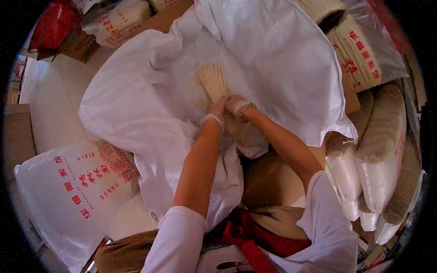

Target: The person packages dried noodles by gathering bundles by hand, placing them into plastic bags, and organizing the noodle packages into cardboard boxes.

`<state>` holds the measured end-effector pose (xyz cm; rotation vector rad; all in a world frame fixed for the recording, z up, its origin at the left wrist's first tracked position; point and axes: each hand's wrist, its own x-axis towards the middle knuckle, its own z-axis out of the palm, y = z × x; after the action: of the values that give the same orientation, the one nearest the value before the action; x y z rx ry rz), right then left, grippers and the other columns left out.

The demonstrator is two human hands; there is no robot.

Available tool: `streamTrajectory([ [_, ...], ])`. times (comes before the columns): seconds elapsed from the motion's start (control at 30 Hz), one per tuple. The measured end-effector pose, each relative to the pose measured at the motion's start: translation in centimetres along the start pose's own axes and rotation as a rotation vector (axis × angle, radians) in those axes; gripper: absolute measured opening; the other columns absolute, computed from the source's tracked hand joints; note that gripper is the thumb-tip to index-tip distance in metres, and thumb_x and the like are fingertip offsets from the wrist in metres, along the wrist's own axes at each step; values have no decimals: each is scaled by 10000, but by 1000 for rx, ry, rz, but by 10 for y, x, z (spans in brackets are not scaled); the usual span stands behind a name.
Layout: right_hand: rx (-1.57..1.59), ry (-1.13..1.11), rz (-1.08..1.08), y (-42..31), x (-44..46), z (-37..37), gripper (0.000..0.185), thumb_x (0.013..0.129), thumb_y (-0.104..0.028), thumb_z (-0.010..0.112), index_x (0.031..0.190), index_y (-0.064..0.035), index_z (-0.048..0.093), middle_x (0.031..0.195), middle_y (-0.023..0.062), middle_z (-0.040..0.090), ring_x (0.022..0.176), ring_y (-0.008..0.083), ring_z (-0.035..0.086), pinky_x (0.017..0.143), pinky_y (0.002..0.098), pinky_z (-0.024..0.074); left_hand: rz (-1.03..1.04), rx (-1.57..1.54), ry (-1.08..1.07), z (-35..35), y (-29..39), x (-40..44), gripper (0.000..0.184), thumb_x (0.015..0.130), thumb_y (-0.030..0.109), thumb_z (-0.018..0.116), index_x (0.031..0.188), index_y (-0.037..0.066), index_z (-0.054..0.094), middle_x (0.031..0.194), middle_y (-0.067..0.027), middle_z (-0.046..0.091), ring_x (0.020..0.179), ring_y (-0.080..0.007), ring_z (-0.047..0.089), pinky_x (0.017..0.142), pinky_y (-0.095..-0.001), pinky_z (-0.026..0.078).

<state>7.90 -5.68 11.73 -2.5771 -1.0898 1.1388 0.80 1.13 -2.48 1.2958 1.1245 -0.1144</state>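
A bundle of pale, thin noodle-like sticks (pixel 212 81) stands out from my two hands, its far ends fanned apart. My left hand (pixel 217 109) is closed round the lower part of the bundle. Right beside it, my right hand (pixel 237 104) is closed on the same bundle. Both hands wear thin, see-through gloves. Around and under them spreads a large white woven sack (pixel 136 86), opened out. Loose bits of the same pale material lie in the sack below the hands. The lower end of the bundle is hidden.
A white plastic bag with red print (pixel 68 182) lies at the lower left. Filled long packages (pixel 380 150) lie at the right. More printed packages (pixel 355 54) are at the upper right, others (pixel 118 22) at the upper left, near a red bag (pixel 52 25).
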Motion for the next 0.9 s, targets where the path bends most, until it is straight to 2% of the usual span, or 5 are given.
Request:
streamTrajectory([
  [0.07,-203,-26,-203,-6,-8,-8,338,747,-207,454,956,24,586,1002,221,558,954,345,536,814,392,420,176,236,-42,-2,7,-12,508,729,388,590,1044,-7,540,1052,-126,555,937,-239,528,816,-372,405],
  [0.13,-130,-71,-136,0,-1,-5,304,735,-193,467,913,17,596,972,212,570,921,337,549,782,391,430,-79,-788,-222,-9,49,-75,443,730,324,619,1013,-9,549,1022,-133,559,906,-255,537,766,-382,432],
  [0.57,-598,-289,-868,14,2,-49,153,690,-142,589,725,6,586,755,121,607,707,269,603,600,347,493,-148,-1055,-403,-22,62,-97,233,759,251,608,869,55,546,778,-112,576,676,-260,571,605,-428,501],
  [0.67,364,-564,-346,14,-2,-49,232,734,-204,575,807,16,586,799,128,619,726,246,614,632,328,516,-259,-1126,-503,-26,53,-80,284,751,248,615,946,53,543,834,-107,574,700,-266,562,602,-400,488],
  [0.9,583,-390,-143,12,-4,-84,393,783,-369,510,881,10,549,822,139,614,638,204,590,571,312,497,-163,-1101,-397,-25,62,-90,320,749,244,615,991,52,530,867,-102,571,732,-263,557,626,-384,479],
])
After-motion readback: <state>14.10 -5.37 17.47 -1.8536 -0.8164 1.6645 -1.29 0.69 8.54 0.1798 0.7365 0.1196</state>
